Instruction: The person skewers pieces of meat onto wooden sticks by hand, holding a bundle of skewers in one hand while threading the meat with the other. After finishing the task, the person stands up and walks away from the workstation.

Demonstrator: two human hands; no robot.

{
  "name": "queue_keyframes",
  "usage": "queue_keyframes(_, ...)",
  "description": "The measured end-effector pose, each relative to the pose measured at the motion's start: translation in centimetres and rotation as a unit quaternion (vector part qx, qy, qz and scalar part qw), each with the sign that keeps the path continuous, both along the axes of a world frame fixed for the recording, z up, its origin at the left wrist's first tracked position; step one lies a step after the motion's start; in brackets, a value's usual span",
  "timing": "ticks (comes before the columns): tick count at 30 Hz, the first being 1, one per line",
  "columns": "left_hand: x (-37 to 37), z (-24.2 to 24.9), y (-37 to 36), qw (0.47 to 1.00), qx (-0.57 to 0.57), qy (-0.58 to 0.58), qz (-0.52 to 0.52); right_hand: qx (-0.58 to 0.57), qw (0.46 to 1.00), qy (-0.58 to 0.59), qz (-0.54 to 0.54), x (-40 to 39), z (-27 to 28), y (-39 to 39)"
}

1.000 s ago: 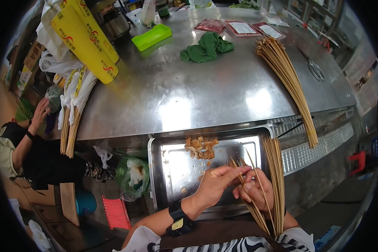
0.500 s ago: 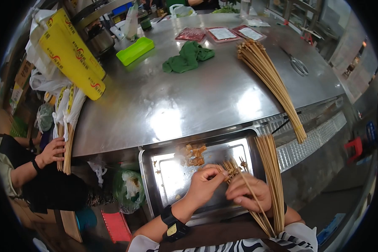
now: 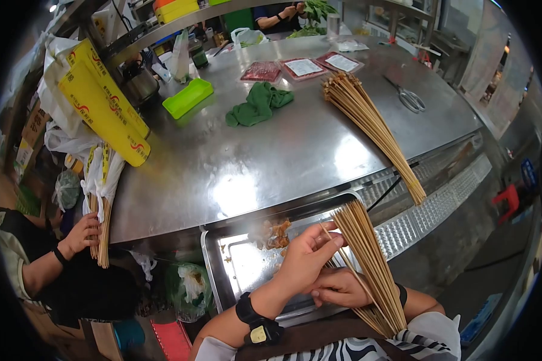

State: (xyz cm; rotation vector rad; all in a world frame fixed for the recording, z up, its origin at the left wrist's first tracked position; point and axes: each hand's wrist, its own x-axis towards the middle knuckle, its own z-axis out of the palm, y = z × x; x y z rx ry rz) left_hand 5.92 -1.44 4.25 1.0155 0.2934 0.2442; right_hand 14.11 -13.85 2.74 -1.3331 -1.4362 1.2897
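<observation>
My left hand, with a black watch on its wrist, pinches the upper end of a thin wooden skewer between thumb and fingers. Just below it, my right hand has its fingers curled over the metal tray; what lies inside them is hidden. A thick bundle of bare skewers leans across my right forearm, its lower ends against my apron. Small brown pieces of food lie in the tray's upper part.
Loaded skewers overhang the steel table. Scissors, a green cloth, a lime-green tray and red packs lie farther back. At left, a person's hand holds bagged skewers; another person is behind the table.
My left hand has moved right and up to a skewer end beside the bundle. My right hand has dropped lower and left. The bundle leans more to the left, and the camera view has shifted.
</observation>
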Motion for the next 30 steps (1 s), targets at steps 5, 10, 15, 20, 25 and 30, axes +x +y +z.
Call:
queue_keyframes(5, 0.2, -0.2, -0.1, 0.998, -0.010, 0.025, 0.050, -0.022, 1.000, 0.010, 0.007, -0.4, -0.5, 0.0)
queue_keyframes(10, -1.0, -1.2, 0.7, 0.999, -0.035, 0.023, 0.030, -0.044, 0.999, -0.012, 0.012, -0.4, -0.2, 0.1)
queue_keyframes(15, -2.1, -1.3, 1.2, 0.998, -0.066, -0.006, 0.011, -0.104, 0.994, 0.006, -0.015, 0.1, 0.2, -0.1)
queue_keyframes(20, -0.5, -1.4, -0.2, 0.994, -0.079, 0.021, 0.069, -0.058, 0.998, 0.009, -0.010, 0.0, -0.8, -0.1)
queue_keyframes(25, -0.1, -1.6, 0.1, 0.995, -0.069, 0.070, 0.010, -0.105, 0.991, -0.001, 0.078, 0.2, 0.0, 0.7)
queue_keyframes(30, -0.7, -2.6, 0.3, 0.993, -0.113, 0.025, 0.023, -0.189, 0.963, 0.178, 0.080, 0.4, -4.2, 0.7)
